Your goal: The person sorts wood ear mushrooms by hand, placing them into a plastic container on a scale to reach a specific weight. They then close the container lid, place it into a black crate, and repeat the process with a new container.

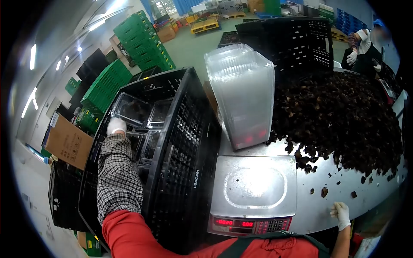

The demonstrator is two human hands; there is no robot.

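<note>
My left hand point(117, 126), in a white glove, reaches into a black crate point(183, 112) on the left. Its fingers are closed at the near left corner of a clear plastic box point(132, 108) with dark contents. More clear boxes point(151, 144) sit beside it in the crate. My right hand point(341, 213), also gloved, is over the metal table at the lower right, fingers loosely bent and apart, with nothing visible in them. Nearest to it are a few loose dark pieces point(324, 192), which look like dried fungus.
A scale point(254, 185) with a red display stands in front of me. Behind it rises a tall stack of clear plastic boxes point(245, 94). A large dark heap point(340, 116) covers the table's right side. A co-worker point(365, 49) stands at the far right. Green crates point(140, 38) are piled behind.
</note>
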